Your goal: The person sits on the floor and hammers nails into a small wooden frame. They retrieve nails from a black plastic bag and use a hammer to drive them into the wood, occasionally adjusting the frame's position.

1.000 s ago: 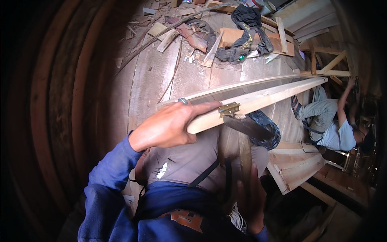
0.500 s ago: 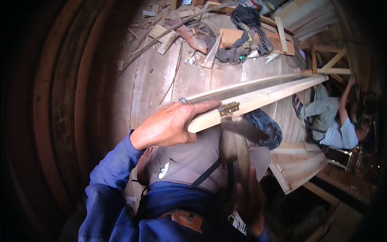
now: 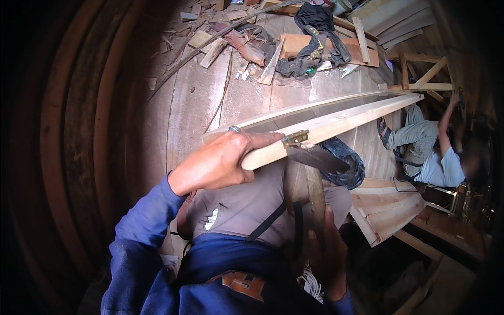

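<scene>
My left hand is closed around the near end of a long pale wooden frame, its index finger stretched along the top to a brass hinge. The hinge sits on the frame's edge. In my right hand, which is in shadow, is the wooden handle of a hammer. Its dark metal head lies just below the hinge, close against the frame's side; whether they touch I cannot tell. The frame slants away to the right above my lap.
Wood scraps and dark cloth litter the plank floor beyond. A black plastic bag lies under the frame. To the right, another person crouches by a braced wooden frame. Boards lie nearer.
The hammer, blurred by motion before, now shows sharply with its head by the hinge. My left hand keeps its grip on the frame. The whole view has shifted slightly.
</scene>
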The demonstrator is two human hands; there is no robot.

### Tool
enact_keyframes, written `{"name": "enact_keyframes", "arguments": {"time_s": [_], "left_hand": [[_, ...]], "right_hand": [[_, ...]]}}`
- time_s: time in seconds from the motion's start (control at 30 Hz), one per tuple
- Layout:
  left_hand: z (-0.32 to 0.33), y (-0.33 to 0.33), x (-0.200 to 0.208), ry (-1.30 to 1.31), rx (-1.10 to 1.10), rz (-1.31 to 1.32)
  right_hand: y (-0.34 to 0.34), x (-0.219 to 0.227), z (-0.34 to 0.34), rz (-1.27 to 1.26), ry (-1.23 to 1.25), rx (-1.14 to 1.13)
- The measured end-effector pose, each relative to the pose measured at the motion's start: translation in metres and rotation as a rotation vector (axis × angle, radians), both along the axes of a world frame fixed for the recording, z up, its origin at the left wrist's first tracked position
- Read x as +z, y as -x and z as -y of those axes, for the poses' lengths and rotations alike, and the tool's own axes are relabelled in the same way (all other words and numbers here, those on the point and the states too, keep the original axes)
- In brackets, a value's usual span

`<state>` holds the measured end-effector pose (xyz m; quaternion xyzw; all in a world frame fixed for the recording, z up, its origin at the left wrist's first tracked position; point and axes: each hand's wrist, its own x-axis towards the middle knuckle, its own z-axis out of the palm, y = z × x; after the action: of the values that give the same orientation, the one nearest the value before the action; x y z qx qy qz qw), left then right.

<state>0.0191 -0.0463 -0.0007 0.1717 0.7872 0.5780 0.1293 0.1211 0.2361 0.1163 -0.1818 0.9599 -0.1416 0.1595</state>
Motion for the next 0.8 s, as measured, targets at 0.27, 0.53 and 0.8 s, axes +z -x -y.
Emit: {"name": "enact_keyframes", "arguments": {"time_s": [0.27, 0.53, 0.8], "left_hand": [[0.008, 0.010, 0.003, -0.006, -0.014, 0.038], [0.010, 0.015, 0.005, 0.047, -0.044, 0.103], [0.010, 0.012, 0.005, 0.039, -0.043, 0.092]], "right_hand": [[0.012, -0.004, 0.005, -0.116, -0.121, 0.248], [0.019, 0.003, 0.018, 0.082, 0.018, -0.007], [0.010, 0.006, 0.012, 0.043, 0.032, 0.042]]}}
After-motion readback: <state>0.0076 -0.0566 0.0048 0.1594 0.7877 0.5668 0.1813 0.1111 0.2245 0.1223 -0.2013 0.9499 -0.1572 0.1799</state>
